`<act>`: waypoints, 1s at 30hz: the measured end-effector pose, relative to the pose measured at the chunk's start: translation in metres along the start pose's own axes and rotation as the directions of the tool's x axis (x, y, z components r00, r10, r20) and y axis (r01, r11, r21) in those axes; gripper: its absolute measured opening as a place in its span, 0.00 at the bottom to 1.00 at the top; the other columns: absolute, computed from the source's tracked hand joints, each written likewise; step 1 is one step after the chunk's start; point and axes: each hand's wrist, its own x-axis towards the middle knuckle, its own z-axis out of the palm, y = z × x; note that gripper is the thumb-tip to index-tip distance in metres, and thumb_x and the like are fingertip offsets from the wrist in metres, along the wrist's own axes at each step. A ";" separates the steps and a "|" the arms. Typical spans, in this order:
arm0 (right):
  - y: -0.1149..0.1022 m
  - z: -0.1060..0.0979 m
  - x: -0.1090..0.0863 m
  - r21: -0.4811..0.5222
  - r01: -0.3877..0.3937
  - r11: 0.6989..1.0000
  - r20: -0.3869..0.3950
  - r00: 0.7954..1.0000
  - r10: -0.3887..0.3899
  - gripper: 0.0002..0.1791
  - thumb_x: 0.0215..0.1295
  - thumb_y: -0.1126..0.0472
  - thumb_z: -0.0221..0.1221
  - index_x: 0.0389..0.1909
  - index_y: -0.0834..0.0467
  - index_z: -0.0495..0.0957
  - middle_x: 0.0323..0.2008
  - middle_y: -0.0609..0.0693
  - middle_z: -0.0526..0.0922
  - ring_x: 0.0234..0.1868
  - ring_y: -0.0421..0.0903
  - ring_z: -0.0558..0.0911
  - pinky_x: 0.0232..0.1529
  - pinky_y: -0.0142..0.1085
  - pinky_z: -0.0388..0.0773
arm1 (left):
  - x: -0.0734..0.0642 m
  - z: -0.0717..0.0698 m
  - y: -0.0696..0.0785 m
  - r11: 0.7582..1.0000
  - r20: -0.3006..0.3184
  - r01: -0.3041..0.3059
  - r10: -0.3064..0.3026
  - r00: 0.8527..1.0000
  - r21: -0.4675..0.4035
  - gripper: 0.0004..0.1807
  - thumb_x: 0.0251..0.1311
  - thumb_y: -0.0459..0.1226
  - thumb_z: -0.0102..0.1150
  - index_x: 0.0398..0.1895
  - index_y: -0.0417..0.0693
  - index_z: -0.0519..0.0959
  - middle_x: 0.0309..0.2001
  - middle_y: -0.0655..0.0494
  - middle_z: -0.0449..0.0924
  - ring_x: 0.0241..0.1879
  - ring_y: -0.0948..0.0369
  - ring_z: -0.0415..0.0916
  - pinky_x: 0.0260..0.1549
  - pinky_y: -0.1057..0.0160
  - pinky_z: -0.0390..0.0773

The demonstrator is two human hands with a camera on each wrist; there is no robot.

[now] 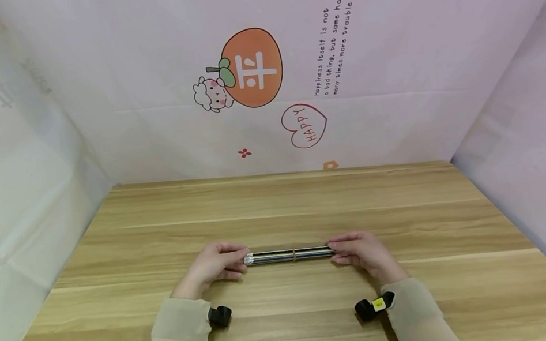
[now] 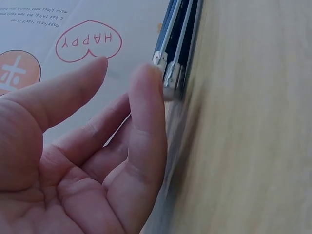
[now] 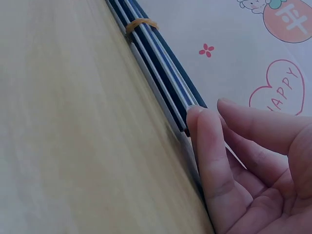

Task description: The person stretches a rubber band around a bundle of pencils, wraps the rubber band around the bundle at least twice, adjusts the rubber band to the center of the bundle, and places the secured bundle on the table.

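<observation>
A bundle of pencils (image 1: 272,258) lies lengthwise between my two hands, with a tan rubber band (image 3: 141,24) wrapped around its middle. The pencils are dark with pale stripes. White eraser ends with metal collars (image 2: 170,75) face my left hand (image 1: 218,264). One fingertip of that hand touches the eraser end, while its thumb (image 2: 78,92) stands apart. At the plain end, my right hand (image 1: 363,252) touches the pencils with a fingertip, its thumb (image 3: 258,124) also apart from them. Neither hand wraps around the bundle.
Under the bundle is a wood-grain table (image 1: 278,210). A white printed sheet (image 1: 156,123) with orange cartoons and lettering rises behind it. Further pale sheets stand at the left (image 1: 0,203) and right (image 1: 534,128). Each wrist wears a band with a small black camera.
</observation>
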 end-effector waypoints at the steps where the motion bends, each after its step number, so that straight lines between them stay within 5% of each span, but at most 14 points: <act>1: 0.000 0.000 0.000 0.001 -0.001 1.000 -0.006 1.000 0.001 0.21 0.69 0.70 0.57 0.58 0.80 0.70 0.39 0.49 0.87 0.34 0.41 0.86 0.41 0.30 0.87 | 0.000 -0.001 0.000 1.000 -0.004 0.000 0.000 1.000 -0.001 0.23 0.69 0.36 0.58 0.60 0.27 0.73 0.40 0.48 0.83 0.32 0.63 0.83 0.34 0.66 0.87; 11: -0.005 -0.001 -0.003 -0.018 0.014 1.000 -0.040 0.999 -0.015 0.24 0.69 0.68 0.58 0.61 0.79 0.68 0.46 0.56 0.86 0.36 0.42 0.87 0.43 0.31 0.87 | 0.004 -0.001 0.002 1.000 -0.051 -0.006 0.005 0.999 -0.025 0.22 0.69 0.36 0.57 0.59 0.28 0.73 0.42 0.45 0.84 0.33 0.62 0.83 0.36 0.65 0.88; 17: -0.022 -0.006 -0.008 0.016 0.067 0.998 -0.185 0.981 -0.063 0.26 0.71 0.61 0.59 0.62 0.74 0.69 0.48 0.53 0.86 0.41 0.39 0.87 0.52 0.34 0.85 | -0.001 -0.002 0.022 0.994 -0.123 -0.101 0.095 0.988 -0.040 0.22 0.70 0.37 0.56 0.60 0.30 0.73 0.54 0.34 0.79 0.40 0.57 0.85 0.43 0.61 0.88; 24: -0.066 -0.013 -0.009 -0.069 0.267 0.961 -0.303 0.912 -0.276 0.27 0.74 0.57 0.56 0.64 0.72 0.67 0.42 0.33 0.84 0.46 0.32 0.84 0.56 0.28 0.80 | -0.012 -0.011 0.070 0.963 -0.224 -0.252 0.267 0.937 0.093 0.23 0.72 0.42 0.55 0.63 0.36 0.73 0.60 0.38 0.77 0.52 0.54 0.82 0.51 0.62 0.85; 27: -0.086 -0.012 -0.009 -0.145 0.344 0.928 -0.329 0.867 -0.373 0.27 0.74 0.56 0.56 0.65 0.71 0.68 0.47 0.37 0.85 0.49 0.32 0.83 0.58 0.27 0.79 | -0.016 -0.015 0.090 0.932 -0.235 -0.311 0.350 0.907 0.186 0.24 0.72 0.44 0.55 0.63 0.37 0.74 0.60 0.40 0.78 0.56 0.51 0.79 0.56 0.59 0.82; 30: -0.102 -0.010 -0.012 -0.327 0.355 0.876 -0.346 0.817 -0.461 0.29 0.74 0.49 0.55 0.67 0.63 0.70 0.59 0.45 0.81 0.59 0.38 0.80 0.63 0.31 0.77 | -0.020 -0.019 0.104 0.878 -0.231 -0.334 0.423 0.876 0.343 0.27 0.72 0.48 0.54 0.66 0.42 0.72 0.64 0.43 0.75 0.62 0.48 0.75 0.63 0.51 0.77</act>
